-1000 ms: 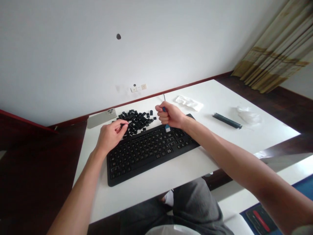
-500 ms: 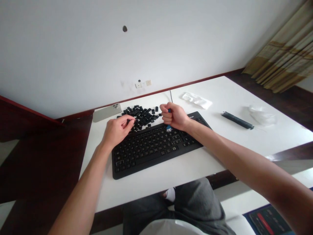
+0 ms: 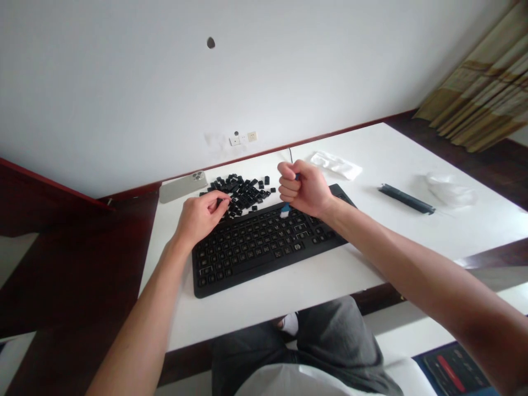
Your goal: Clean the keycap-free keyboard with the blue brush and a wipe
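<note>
A black keyboard (image 3: 251, 273) with its keycaps off lies at a slant on the white table, bare switch sockets showing. My right hand (image 3: 305, 188) is wrapped in a fist round a small blue brush (image 3: 285, 208). Its pale bristles touch the upper middle rows of the sockets or hover just over them. At the keyboard's upper left corner, my left hand (image 3: 202, 215) is closed, thumb and fingertips drawn together; what they hold, if anything, cannot be made out. Right beyond it lies a loose heap of black keycaps (image 3: 246, 193).
A phone (image 3: 183, 187) lies face down at the table's back left. Behind my right hand is a white plastic wrapper (image 3: 336, 165). Farther right lie a long black bar-shaped piece (image 3: 406, 198) and a crumpled clear bag (image 3: 449, 188). A cable (image 3: 290, 155) runs to the back edge.
My right hand has shifted slightly right and up relative to the keyboard, with the brush still in it. The left hand keeps its place. The whole view has moved a little.
</note>
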A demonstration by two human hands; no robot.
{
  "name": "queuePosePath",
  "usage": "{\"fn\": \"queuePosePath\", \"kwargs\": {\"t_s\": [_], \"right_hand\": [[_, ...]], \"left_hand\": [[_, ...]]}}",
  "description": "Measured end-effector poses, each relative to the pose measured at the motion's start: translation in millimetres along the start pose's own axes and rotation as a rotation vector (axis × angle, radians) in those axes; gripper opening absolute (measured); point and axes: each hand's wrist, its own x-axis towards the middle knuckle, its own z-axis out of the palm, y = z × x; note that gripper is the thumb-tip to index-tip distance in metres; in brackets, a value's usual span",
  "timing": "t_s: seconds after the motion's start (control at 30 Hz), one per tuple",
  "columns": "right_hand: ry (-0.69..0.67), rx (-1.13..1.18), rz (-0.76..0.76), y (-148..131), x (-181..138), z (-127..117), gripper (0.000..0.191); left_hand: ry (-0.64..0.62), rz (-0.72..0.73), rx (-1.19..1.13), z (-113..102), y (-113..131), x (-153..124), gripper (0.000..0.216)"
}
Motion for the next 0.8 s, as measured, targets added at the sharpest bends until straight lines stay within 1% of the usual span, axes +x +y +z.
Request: {"fn": "queuePosePath", "kwargs": {"t_s": [0.07, 0.2, 0.33, 0.4, 0.5, 0.57, 0.63, 0.7, 0.77, 0.8], "right_hand": [[-0.030, 0.028, -0.072, 3.7, -0.8, 2.5, 0.022], [-0.077, 0.036, -0.037, 5.9, -2.3, 5.7, 0.025], [0.005, 0.060, -0.162, 2.3, -2.0, 4.3, 0.029], [0.028, 0.034, -0.138, 4.8, 0.0, 3.0, 0.029], [-0.013, 0.012, -0.034, 9.3, 3.1, 0.9, 0.025], [-0.019, 0.005, -0.049, 8.5, 4.7, -2.2, 0.024], [0.005, -0.013, -0.086, 6.3, 6.3, -6.7, 0.025], [0.034, -0.050, -0.091, 5.9, 8.6, -11.3, 0.027], [0.060, -0.128, -0.077, 8.4, 10.9, -14.7, 0.029], [0.069, -0.207, -0.078, 9.8, 11.5, -16.0, 0.032]], "left_hand": [[0.000, 0.002, 0.000, 0.2, 0.7, 0.2, 0.025], [-0.016, 0.000, -0.002, 2.0, 0.7, 0.4, 0.024], [-0.019, -0.015, -0.003, 3.4, -1.0, 0.2, 0.025], [-0.023, -0.010, -0.011, 3.4, -1.4, 0.0, 0.026], [-0.034, -0.005, -0.011, 3.2, -1.5, -0.3, 0.024], [-0.038, -0.003, -0.006, 2.9, -1.7, -0.4, 0.024], [-0.032, 0.000, -0.010, 2.5, -2.2, -0.5, 0.024], [-0.023, -0.003, -0.022, 2.3, -2.7, -0.6, 0.024], [-0.022, -0.010, -0.031, 2.6, -3.4, -0.7, 0.024], [-0.024, -0.014, -0.033, 2.9, -3.7, -0.8, 0.024]]}}
